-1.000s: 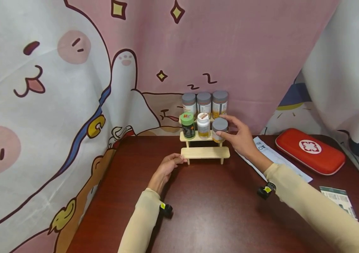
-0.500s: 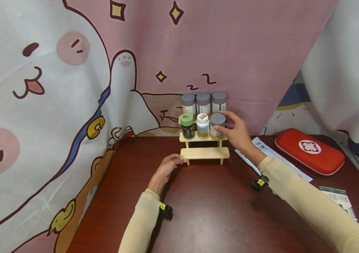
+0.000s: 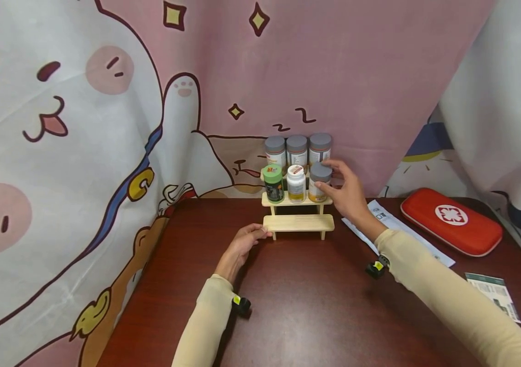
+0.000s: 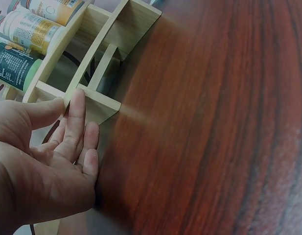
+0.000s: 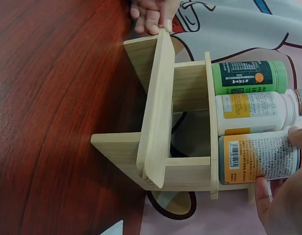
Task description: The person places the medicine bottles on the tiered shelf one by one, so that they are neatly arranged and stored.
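A three-step wooden rack (image 3: pixel 298 223) stands on the table. My left hand (image 3: pixel 244 242) pinches the left end of its lowest step between thumb and fingers, as the left wrist view shows. My right hand (image 3: pixel 349 196) grips a grey-lidded supplement bottle (image 3: pixel 321 172) by its sides, thumb in front. This bottle stands upright at the right of the middle step, its base on the board in the right wrist view. Left of it are a white bottle (image 3: pixel 296 186) and a green-lidded dark bottle (image 3: pixel 273 186). Behind them, several grey-lidded bottles (image 3: pixel 297 148) line the top step.
Right of the rack lie a white paper packet (image 3: pixel 391 227), a red zip case (image 3: pixel 450 221) with a white emblem, and a printed card (image 3: pixel 493 295). A patterned cloth (image 3: pixel 357 92) hangs right behind the rack. Dark wood table (image 3: pixel 288 316) lies in front.
My right hand has moved the grey-lidded bottle back onto the middle step, beside the white bottle, then shifted it slightly right. My left hand has stayed on the rack.
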`<state>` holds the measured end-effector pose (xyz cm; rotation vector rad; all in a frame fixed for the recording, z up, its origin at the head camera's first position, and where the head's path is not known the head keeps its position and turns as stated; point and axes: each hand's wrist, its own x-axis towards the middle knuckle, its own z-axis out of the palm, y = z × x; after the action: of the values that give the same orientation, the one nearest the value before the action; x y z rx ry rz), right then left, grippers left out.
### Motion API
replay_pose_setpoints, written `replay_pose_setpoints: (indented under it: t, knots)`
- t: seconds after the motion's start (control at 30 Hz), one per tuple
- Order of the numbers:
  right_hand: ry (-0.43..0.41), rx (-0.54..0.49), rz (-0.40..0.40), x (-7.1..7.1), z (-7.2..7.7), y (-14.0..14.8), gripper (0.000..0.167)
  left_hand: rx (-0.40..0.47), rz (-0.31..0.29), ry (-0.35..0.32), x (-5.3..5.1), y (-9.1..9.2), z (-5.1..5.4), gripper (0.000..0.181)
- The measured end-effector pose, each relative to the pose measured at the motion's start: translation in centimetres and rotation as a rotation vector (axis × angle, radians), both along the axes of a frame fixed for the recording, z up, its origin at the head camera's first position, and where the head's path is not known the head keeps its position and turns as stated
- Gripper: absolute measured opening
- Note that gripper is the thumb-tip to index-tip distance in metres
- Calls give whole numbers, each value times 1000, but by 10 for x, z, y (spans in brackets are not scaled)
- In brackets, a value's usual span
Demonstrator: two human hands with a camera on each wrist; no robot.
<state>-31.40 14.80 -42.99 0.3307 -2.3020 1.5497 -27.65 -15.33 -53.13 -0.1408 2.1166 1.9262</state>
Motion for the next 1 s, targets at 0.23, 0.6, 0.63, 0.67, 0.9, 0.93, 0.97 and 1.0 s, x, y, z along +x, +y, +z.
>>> replay_pose_setpoints:
  t: [0.23, 0.6, 0.63, 0.67, 0.9, 0.93, 0.97, 1.0]
  knots:
    - [85, 38, -53, -1, -4, -2, 56, -7, 1, -1, 0, -1, 1, 24]
    - [99, 90, -51, 2, -14, 0, 74, -3, -4, -15, -2, 1, 0, 23]
    - [97, 95, -44, 3, -15, 1, 77, -5, -5, -15, -2, 1, 0, 23]
    - [97, 101, -39, 4, -15, 1, 81, -5, -6, -14, -1, 1, 0, 23]
    - [74, 176, -78, 22, -23, 9, 104, -17, 5, 4, 2, 3, 4, 25]
    - [55, 196, -89, 27, -25, 10, 105, -23, 8, 13, 3, 3, 4, 26]
    - [36, 218, -98, 32, -26, 11, 106, -31, 12, 22, 4, 4, 5, 27]
    - [16, 240, -101, 37, -28, 12, 106, -36, 17, 26, 4, 4, 6, 27]
